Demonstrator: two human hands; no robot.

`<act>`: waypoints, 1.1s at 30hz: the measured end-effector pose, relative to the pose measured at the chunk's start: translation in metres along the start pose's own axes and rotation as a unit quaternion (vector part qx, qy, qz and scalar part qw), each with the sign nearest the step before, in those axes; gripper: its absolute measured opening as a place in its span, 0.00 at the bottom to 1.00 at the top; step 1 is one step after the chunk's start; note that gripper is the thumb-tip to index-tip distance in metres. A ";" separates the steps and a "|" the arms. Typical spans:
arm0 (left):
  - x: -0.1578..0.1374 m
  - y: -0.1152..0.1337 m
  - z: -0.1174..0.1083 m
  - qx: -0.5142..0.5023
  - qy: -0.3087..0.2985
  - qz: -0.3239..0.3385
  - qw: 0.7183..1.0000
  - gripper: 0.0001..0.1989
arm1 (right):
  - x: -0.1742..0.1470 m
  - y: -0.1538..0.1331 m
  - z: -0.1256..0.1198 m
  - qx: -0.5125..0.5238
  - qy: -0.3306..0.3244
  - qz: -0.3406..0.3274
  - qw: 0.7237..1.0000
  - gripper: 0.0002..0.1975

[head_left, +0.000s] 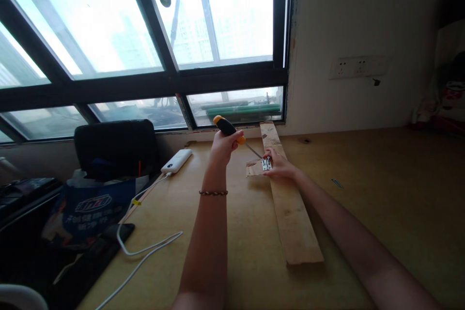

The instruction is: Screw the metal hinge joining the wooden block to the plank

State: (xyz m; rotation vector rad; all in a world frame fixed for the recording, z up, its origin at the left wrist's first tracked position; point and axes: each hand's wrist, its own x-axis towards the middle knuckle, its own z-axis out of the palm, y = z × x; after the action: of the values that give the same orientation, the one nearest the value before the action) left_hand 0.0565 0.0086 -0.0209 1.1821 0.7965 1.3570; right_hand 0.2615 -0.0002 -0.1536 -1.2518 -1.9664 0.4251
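My left hand (222,147) is wrapped round a screwdriver (225,127) with a black and yellow handle. Its shaft slants down to the right, with the tip at a silver metal hinge (266,164). The fingers of my right hand (280,164) pinch the hinge at its upper and lower edges. A long wooden board (293,220) lies lengthwise on the table under my right hand. Beside its left edge lies a short wooden piece (253,168), and the hinge sits where the two meet. Whether a screw is under the tip is too small to tell.
Small thin metal pieces (336,182), perhaps screws, lie on the wooden table (370,232) to the right. At left are a white power bank (177,161) with a white cable (145,248), a black chair (115,147) and a blue bag (90,213). A window stands behind.
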 end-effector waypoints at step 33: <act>0.008 -0.027 0.010 0.053 0.004 -0.002 0.999 0.16 | -0.001 0.000 -0.002 0.007 0.004 0.003 1.000 0.40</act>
State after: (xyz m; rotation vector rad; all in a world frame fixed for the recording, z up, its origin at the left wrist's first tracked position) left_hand 0.0752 0.0193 -0.0418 1.2566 0.8857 1.3298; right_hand 0.2631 -0.0017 -0.1531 -1.2489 -1.9502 0.4356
